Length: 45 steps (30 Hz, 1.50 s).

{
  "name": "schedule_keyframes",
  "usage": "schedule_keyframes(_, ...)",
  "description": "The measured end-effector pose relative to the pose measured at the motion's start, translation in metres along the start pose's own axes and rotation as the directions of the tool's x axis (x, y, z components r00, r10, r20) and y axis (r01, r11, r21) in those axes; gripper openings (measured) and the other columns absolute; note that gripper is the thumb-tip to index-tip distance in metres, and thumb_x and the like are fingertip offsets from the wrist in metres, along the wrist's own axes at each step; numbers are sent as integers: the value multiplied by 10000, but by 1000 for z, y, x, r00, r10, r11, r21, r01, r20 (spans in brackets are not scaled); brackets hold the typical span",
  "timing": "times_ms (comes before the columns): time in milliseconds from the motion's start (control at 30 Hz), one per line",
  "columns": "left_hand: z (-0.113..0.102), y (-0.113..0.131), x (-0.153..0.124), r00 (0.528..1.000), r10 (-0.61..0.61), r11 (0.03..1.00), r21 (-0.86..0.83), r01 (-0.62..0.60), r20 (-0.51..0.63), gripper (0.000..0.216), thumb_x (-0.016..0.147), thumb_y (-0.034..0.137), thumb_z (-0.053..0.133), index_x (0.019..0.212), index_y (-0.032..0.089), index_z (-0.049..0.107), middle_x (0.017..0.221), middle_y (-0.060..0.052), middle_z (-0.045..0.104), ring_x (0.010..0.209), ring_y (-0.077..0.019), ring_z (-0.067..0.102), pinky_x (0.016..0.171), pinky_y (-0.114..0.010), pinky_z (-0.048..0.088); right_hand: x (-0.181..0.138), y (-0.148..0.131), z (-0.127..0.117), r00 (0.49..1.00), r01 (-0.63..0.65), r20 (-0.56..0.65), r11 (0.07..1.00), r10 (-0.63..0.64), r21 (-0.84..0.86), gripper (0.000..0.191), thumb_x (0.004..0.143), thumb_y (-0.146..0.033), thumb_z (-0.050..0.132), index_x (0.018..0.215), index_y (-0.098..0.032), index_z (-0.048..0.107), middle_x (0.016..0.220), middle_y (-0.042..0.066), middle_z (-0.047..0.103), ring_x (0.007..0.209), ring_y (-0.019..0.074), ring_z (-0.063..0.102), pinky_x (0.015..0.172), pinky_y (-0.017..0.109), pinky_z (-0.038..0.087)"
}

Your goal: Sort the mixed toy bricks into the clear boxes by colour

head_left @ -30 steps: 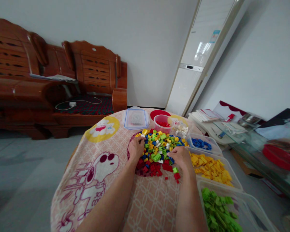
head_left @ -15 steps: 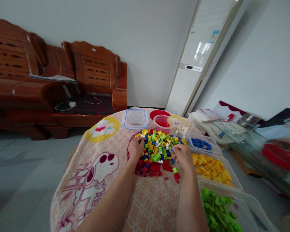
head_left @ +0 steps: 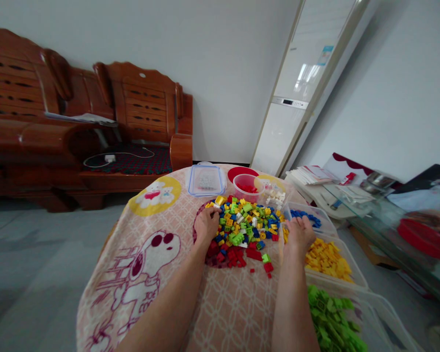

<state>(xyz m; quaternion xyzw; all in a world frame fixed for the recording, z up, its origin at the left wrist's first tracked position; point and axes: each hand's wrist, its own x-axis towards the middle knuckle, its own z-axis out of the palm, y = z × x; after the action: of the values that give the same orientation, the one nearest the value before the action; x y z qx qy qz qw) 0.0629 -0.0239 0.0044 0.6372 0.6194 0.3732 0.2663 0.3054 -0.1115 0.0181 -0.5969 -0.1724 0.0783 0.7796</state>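
Note:
A mixed pile of small building bricks [head_left: 242, 225] in red, yellow, green, blue and white lies on a round dark-red mat. At its left edge, my left hand [head_left: 207, 226] rests with fingers curled in among the bricks, beside a white one; anything it grips is hidden. My right hand [head_left: 298, 232] hovers over the near-left corner of the blue bricks [head_left: 310, 218] in their clear box and the edge of the yellow bricks [head_left: 328, 259]. Its fingers are pinched together, and whatever they hold does not show.
Green bricks [head_left: 333, 318] fill a clear box at the near right. Behind the pile stand a round tub [head_left: 247, 188] of red bricks, white bricks [head_left: 275, 199] and a blue-rimmed lid [head_left: 205, 181]. A glass table [head_left: 381, 230] adjoins on the right.
My right hand has moved right, from the pile's right side to above the boxes of blue and yellow bricks. My left hand has stayed at the pile's left edge.

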Motion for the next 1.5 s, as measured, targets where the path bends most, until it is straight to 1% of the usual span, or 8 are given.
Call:
schedule_keyframes(167,0,-1,0,1000,-7,1000,3,7,-3,286,860,223,520,1001,249,767,965,-24,751,873,-190,668,767,-278,480,-3,-5,-3,977,66,212,952,-1,-298,587,686,-430,595,1151,-82,676,1047,145,735,932,263,708,735,326,598)
schedule_keyframes(300,0,0,0,1000,-7,1000,9,7,-9,282,857,226,527,998,257,768,1007,-25,752,904,-201,670,787,-288,483,-18,-25,-2,832,146,527,847,174,-511,381,723,-375,570,963,-132,739,766,71,740,668,219,702,542,279,532)
schedule_keyframes(467,1,0,0,1000,1,1000,12,-1,-10,282,859,221,520,991,260,766,1050,-24,745,954,-202,666,825,-289,483,-36,-51,3,684,559,706,492,182,-668,161,762,-241,603,669,-192,724,686,60,718,683,171,666,591,237,437)
schedule_keyframes(567,1,0,0,1000,-4,1000,3,4,-7,283,857,224,522,997,254,766,1005,-28,745,927,-201,668,820,-293,486,-43,-58,5,666,649,710,292,228,-702,213,793,-255,624,609,-185,704,684,86,713,690,176,648,585,249,386)
schedule_keyframes(667,0,0,0,1000,-15,1000,-1,15,0,287,859,227,519,1003,252,766,980,-30,746,905,-205,669,811,-300,487,-46,-54,6,628,678,717,239,302,-695,223,797,-272,642,598,-182,691,657,81,697,647,168,628,561,253,350)
schedule_keyframes(1067,2,-2,1,1000,6,1000,18,-6,-7,285,868,223,518,1011,251,763,1072,-31,747,980,-206,671,847,-294,487,-40,-44,4,595,617,759,454,265,-642,168,728,-151,614,584,-198,687,585,17,671,627,146,633,576,215,386)
schedule_keyframes(1300,2,-2,1,1000,0,1000,4,0,-4,287,864,221,516,1004,248,765,1024,-32,749,930,-201,673,809,-288,488,-33,-32,5,733,402,664,694,148,-598,220,742,-264,548,739,-185,753,679,44,715,684,192,680,638,265,511)
schedule_keyframes(1500,2,-2,1,1000,-6,1000,15,6,-6,281,863,231,522,1000,258,767,1019,-29,750,930,-210,674,803,-300,489,-19,-13,10,979,-7,195,960,64,-280,525,739,-420,552,1126,-92,689,961,125,734,805,247,712,648,334,600)
